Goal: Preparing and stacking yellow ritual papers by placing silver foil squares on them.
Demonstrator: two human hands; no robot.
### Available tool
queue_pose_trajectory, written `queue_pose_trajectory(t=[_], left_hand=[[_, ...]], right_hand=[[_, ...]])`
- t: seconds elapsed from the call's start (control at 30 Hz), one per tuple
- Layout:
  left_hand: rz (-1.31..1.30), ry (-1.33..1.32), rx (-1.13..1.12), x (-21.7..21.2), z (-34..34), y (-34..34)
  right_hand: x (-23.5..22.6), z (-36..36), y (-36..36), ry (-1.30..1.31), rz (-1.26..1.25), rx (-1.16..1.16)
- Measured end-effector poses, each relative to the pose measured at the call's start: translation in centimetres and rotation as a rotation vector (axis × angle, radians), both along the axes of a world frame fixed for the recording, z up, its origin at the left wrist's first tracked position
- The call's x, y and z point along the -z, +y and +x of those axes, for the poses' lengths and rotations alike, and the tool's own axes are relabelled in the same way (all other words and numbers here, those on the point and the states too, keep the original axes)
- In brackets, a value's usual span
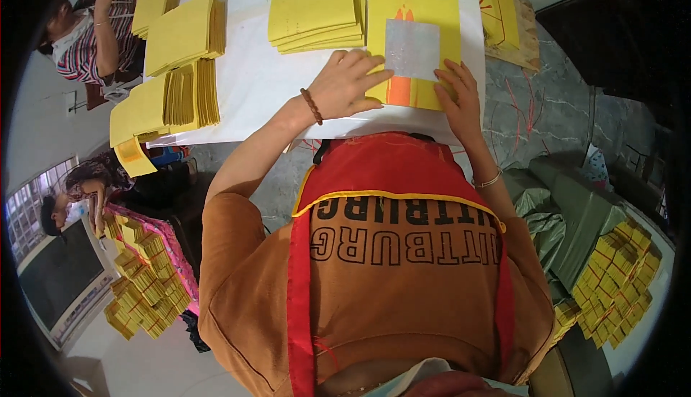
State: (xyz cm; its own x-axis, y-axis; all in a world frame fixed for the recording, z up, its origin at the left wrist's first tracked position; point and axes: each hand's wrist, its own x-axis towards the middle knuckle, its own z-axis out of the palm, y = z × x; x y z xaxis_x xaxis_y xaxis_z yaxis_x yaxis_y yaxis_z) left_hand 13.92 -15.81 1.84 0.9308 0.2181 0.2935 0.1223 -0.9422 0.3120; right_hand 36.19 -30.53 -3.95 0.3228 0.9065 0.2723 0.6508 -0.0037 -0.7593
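Observation:
A yellow paper sheet lies flat near the right end of the white-covered table, with a silver foil square and orange print in its middle. My left hand rests at the sheet's lower left, its fingers spread and the fingertips by the foil. At the lower right edge, my right hand touches the paper with its fingers stretched out and apart. Just left of the sheet sits a pile of folded yellow papers, its lower folds fanned out.
More stacks of folded yellow paper line the table's left side. A person in a striped top sits beyond them. Another person bends near many yellow bundles at lower left. Red-tied yellow bundles lie at lower right.

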Motion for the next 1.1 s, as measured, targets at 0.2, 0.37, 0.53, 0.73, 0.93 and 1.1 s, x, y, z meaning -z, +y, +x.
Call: queue_pose_trajectory(t=[0.2,0.37,0.53,0.73,0.93,1.1], left_hand=[[0.171,0.13,0.124,0.2,0.6,-0.8],[0.158,0.093,0.126,0.1,0.8,-1.2],[-0.032,-0.075,0.116,1.1,1.2,-0.8],[-0.506,0.01,0.034,0.2,1.5,0.4],[-0.887,0.164,-0.191,0.4,1.7,0.8],[-1.007,0.133,-0.245,0.5,1.8,1.0]], right_hand=[[-0.2,0.5,0.0,0.211,-0.035,-0.019],[-0.5,0.7,0.0,0.336,-0.068,-0.006],[-0.4,1.1,0.0,0.451,-0.053,-0.055],[-0.6,1.8,0.1,0.609,-0.038,-0.066],[-0.7,2.0,0.3,0.595,-0.062,-0.059],[-0.3,2.3,0.1,0.567,0.001,-0.113]])
